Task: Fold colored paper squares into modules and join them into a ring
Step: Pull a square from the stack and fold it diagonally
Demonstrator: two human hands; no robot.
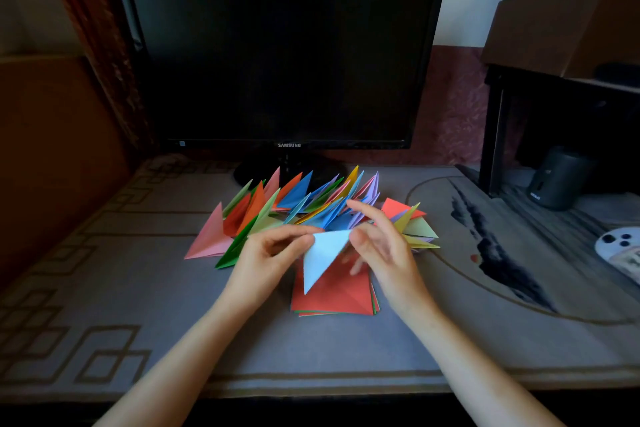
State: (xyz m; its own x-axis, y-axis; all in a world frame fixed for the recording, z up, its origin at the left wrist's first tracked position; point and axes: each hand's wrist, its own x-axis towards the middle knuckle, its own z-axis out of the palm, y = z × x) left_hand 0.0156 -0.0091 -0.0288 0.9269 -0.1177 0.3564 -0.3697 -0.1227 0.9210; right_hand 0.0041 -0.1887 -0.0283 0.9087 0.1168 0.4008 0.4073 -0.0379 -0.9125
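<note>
Above the stack of red squares on the worktop, the left hand pinches a pale blue triangle at its top corner; right hand fingers hang released beside it. Folding seems underway, finished modules fanned behind; next likely creasing.

A big black flat screen stands at the back of the grey patterned counter. A small dark round speaker sits at the right, under a brown cardboard box.
</note>
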